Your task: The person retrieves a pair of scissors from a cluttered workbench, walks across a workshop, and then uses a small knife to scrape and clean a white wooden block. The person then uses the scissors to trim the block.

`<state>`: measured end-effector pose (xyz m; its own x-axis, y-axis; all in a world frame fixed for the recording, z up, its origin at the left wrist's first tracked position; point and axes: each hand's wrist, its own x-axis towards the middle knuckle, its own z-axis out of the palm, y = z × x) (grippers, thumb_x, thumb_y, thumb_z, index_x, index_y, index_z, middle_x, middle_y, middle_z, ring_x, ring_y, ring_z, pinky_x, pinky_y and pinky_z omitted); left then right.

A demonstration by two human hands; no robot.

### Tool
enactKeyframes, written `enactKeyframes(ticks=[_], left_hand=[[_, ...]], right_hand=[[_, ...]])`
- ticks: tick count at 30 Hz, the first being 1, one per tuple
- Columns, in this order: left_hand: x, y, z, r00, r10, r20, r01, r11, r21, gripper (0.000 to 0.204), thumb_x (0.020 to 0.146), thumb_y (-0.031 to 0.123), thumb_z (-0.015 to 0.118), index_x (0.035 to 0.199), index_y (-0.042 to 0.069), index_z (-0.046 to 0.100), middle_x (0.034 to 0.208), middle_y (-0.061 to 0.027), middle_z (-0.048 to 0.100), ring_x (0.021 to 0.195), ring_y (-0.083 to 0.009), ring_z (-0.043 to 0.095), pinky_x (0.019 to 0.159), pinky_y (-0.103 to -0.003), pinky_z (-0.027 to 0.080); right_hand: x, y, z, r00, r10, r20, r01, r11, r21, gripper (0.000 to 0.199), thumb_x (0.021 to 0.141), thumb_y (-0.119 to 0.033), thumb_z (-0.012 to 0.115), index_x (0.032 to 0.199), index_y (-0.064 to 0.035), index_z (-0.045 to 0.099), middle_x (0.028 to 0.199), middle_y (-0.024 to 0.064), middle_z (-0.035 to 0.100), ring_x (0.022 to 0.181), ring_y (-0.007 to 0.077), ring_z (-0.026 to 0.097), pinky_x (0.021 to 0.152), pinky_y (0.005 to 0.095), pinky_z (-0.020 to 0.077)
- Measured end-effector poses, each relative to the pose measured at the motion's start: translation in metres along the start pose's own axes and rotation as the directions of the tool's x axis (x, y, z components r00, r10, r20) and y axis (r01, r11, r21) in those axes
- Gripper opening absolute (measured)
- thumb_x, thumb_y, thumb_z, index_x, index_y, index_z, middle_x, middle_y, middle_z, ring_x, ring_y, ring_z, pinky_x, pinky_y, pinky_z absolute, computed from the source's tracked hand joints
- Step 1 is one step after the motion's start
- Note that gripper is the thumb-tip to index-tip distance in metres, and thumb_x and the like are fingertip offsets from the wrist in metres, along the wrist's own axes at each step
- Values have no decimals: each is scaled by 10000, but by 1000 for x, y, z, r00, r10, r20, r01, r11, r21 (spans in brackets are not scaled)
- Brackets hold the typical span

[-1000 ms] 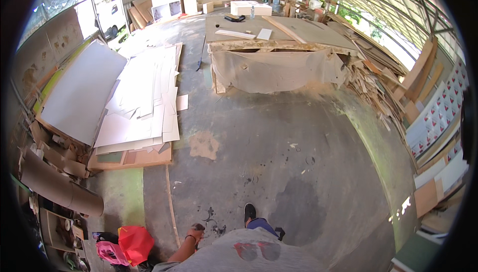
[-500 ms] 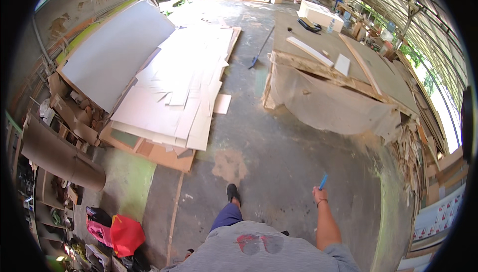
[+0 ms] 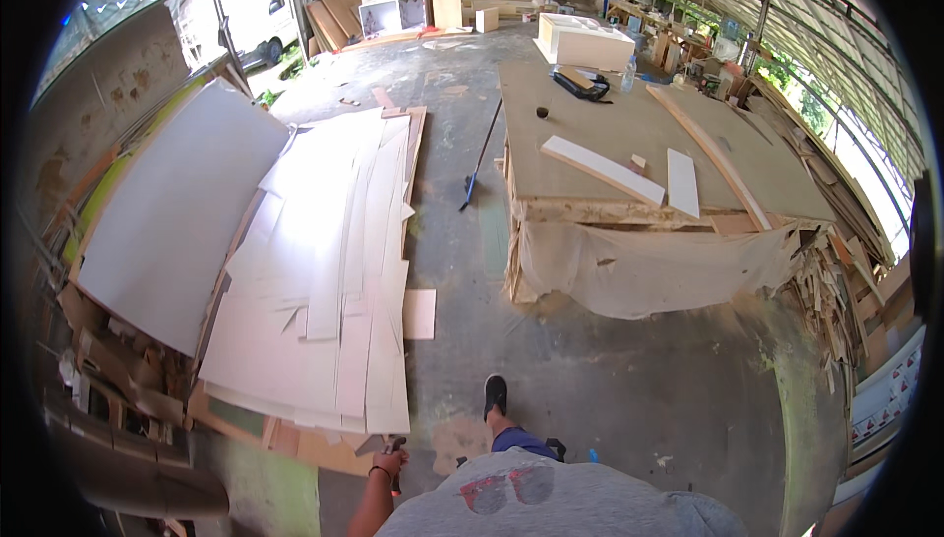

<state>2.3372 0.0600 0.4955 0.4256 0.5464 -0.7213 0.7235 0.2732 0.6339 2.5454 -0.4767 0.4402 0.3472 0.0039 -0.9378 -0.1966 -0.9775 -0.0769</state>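
Note:
My left hand (image 3: pixel 389 461) is closed around a hand tool (image 3: pixel 396 486) with a dark head and a reddish handle. It hangs low beside my body, close to the near end of the stacked white sheets (image 3: pixel 295 370); the tool is too small to name surely. My right hand is hidden behind my grey shirt (image 3: pixel 590 493). Past the shirt's edge a small bit of something blue (image 3: pixel 593 455) shows, the same colour as the slim object that hand held earlier.
A large white panel (image 3: pixel 187 212) leans along the left. To the right stands a low worktable (image 3: pixel 580 124) draped with plastic sheeting (image 3: pixel 629 276), bearing white strips (image 3: pixel 602 169) and a long wooden batten (image 3: pixel 708 155). A blue-headed broom (image 3: pixel 469 189) lies between. Scrap wood (image 3: pixel 816 291) piles at right.
I have walked forward, so the sheets and worktable are nearer. My left hand with its tool has come into view, while my right hand has swung back out of sight.

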Motion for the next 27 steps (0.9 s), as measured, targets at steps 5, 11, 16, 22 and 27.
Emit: enactKeyframes(ticks=[5, 11, 16, 22, 27], left_hand=[[83, 61, 42, 969, -248, 0, 246, 962, 121, 164, 789, 199, 646, 859, 56, 605, 741, -82, 658, 612, -171, 641, 502, -326, 473], [151, 129, 37, 953, -300, -40, 287, 856, 430, 219, 784, 274, 668, 824, 68, 604, 704, -76, 632, 582, -175, 614, 496, -335, 474], [264, 206, 42, 937, -347, -47, 336, 852, 403, 272, 780, 336, 686, 794, 77, 602, 673, -71, 611, 557, -177, 592, 491, -342, 475], [419, 349, 3, 963, -262, -67, 270, 922, 277, 339, 775, 411, 707, 759, 89, 601, 636, -64, 585, 527, -180, 565, 485, -350, 477], [557, 599, -11, 985, -160, -65, 158, 987, -25, 344, 802, 436, 706, 794, 117, 577, 592, -45, 546, 470, -169, 513, 441, -343, 446]], right_hand=[[67, -155, -161, 976, -154, -151, 138, 984, -110, 506, 885, -409, 553, 1143, 17, 637, 1143, 193, 650, 1076, 354, 607, 897, 425, 472], [71, -445, -345, 601, -738, -307, 726, 664, -176, 412, 852, -442, 599, 871, -35, 658, 825, 201, 656, 823, 390, 621, 720, 447, 470], [27, -652, -462, 360, -882, -303, 876, 432, -215, 305, 879, -356, 614, 907, -54, 645, 794, 156, 651, 755, 337, 627, 694, 410, 478], [105, -792, -538, 406, -877, -258, 895, 438, -81, 291, 893, -340, 613, 931, -52, 636, 808, 102, 654, 793, 261, 640, 732, 374, 482], [111, -880, -648, 505, -774, -382, 847, 529, 50, 288, 871, -329, 639, 920, -46, 655, 794, 91, 667, 768, 223, 642, 728, 356, 490]])
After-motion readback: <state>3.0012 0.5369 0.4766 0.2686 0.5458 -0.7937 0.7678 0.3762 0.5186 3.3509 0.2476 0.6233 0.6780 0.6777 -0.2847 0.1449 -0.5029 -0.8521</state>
